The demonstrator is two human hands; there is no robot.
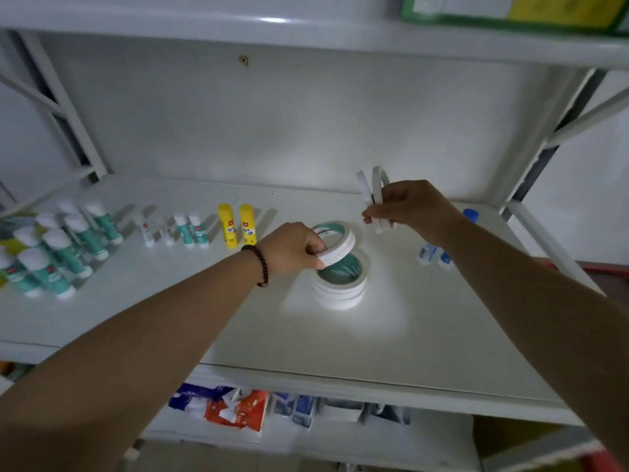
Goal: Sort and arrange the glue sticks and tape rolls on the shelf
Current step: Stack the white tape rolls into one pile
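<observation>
A green and yellow box (517, 10) sits on the upper board at top right. A small screw hole (243, 60) marks the white back panel. Below, a lower level holds blue, white and orange packets (235, 408) lying jumbled, with blue and white packs (296, 408) beside them and a pale carton (342, 410) to their right. A red-edged object (602, 269) shows at far right.

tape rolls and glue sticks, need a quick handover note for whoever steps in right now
Left hand: holds tilted tape rolls just above the tape stack mid-shelf.
Right hand: holds thin tape rolls upright, off the shelf.
Done: teal glue sticks grouped at left; yellow glue sticks and small ones in a row.
Left: stack both handfuls; blue glue sticks at right lie loose, unsorted.
</observation>
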